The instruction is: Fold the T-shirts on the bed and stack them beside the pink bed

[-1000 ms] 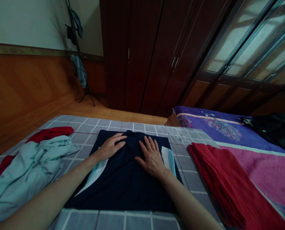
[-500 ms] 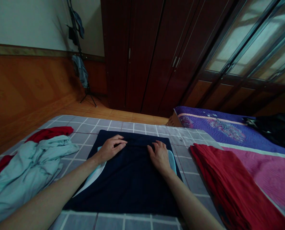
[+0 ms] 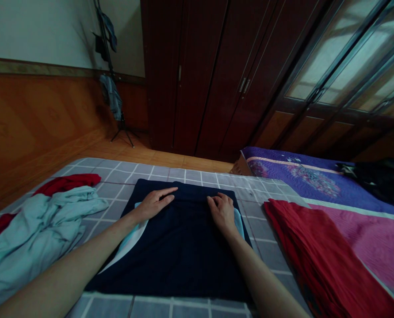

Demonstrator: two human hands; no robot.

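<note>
A dark navy garment (image 3: 183, 247) with light blue and white side panels lies flat on a grey checked bedspread (image 3: 256, 216). On its upper left part rests my left hand (image 3: 154, 204), fingers stretched out and the thumb apart from them. My right hand (image 3: 222, 211) lies on the upper right part, its fingers slightly bent and the thumb apart. Neither hand has cloth lifted in it. Some of the garment's side panels are hidden under my wrists.
Crumpled pale green cloth (image 3: 47, 225) and red cloth (image 3: 69, 183) lie at the left. Folded red fabric (image 3: 329, 256) is at the right, beside a purple and pink bed cover (image 3: 359, 225). Behind stand a dark wardrobe (image 3: 197, 79) and a coat stand (image 3: 109, 62).
My right hand has shifted slightly to the right on the navy garment. The fingers of my left hand are straighter, and a small bump shows at the garment's far edge.
</note>
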